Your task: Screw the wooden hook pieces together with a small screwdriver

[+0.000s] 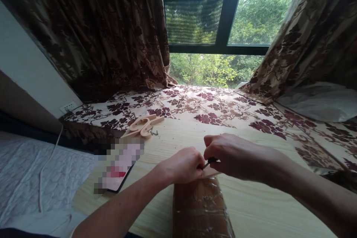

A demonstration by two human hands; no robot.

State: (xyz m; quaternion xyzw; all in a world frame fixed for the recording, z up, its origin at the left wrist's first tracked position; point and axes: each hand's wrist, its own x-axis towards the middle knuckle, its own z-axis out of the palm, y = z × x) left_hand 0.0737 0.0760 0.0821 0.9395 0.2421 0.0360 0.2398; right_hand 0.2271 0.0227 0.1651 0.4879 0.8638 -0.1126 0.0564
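Grips a slim tool (206, 164) by its dark handle in the right hand (227, 152), with fingers curled narrowly around it. Slants the metal shaft down and leftward to the fingertips of the left hand (185, 165), just beside the right. Curls the left hand closely too, with fingertips at a pale, flat wooden piece (211, 172); cannot tell, with those fingers bunched, about anything pinched within. Cannot make out the tool's tip either. Has the wooden piece partly hidden under the hands, at the far end of a brown box (199, 208) wrapped in clear, creased tape. Has the box on a pale, wood-grained worktop (256, 200), reaching back toward the body.

Farther off to the left, shows curved wooden parts (146, 126) lying together, with small dark screw-like pieces (154, 132) just beside them. Nearer, shows a flat, dark-edged object (119, 182) with a blurred pink and red top. Beyond the worktop, shows a floral cloth (189, 100) below a window (220, 48), between patterned curtains (125, 26). At far left, shows a white cable (39, 193) across quilted bedding (19, 178).
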